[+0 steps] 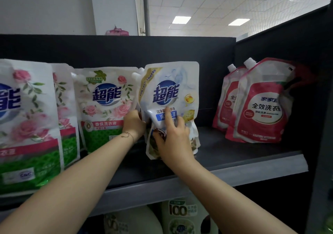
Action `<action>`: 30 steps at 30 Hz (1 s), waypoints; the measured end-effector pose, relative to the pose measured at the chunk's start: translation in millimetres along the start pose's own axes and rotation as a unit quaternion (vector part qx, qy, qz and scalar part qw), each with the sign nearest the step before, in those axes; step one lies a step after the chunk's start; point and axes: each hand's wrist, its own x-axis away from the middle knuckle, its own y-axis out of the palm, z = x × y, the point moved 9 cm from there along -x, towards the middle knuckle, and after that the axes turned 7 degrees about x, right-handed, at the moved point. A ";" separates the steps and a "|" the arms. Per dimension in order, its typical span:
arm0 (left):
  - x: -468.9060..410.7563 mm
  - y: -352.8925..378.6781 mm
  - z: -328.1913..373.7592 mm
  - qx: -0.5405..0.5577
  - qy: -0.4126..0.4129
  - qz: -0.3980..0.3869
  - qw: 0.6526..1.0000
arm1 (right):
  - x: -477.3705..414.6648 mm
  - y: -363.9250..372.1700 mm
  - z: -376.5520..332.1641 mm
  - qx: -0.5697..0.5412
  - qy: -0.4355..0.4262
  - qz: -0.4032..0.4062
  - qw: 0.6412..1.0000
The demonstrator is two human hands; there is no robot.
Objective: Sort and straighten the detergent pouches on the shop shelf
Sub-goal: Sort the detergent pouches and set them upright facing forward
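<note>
Head view, left hand (134, 124) grips white pouch (169, 89), right hand (173, 140) presses it

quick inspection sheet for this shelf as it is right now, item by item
surface: black shelf, bare stretch between blue pouch and red pouches
job's things: blue pouch upright, creased at mid-height; rose pouches standing to its left; two red pouches at right, one before the other
clutter: nothing seen
grippers: left hand grips blue pouch's left edge; right hand presses its front
cables: nothing seen
surroundings: bottles on level below; pink bag behind back panel
</note>
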 end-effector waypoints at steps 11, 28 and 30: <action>31.2 -3.3 5.8 0.186 0.023 -0.036 0.982 | -36.2 -53.0 48.1 -0.095 0.040 0.064 0.993; 54.0 7.7 -7.1 0.320 -0.026 -0.128 0.938 | -34.9 -34.3 97.1 -0.192 0.143 0.075 0.968; 54.2 3.8 -5.5 0.317 -0.018 -0.109 0.942 | -35.7 -33.1 99.3 -0.183 0.148 0.076 0.969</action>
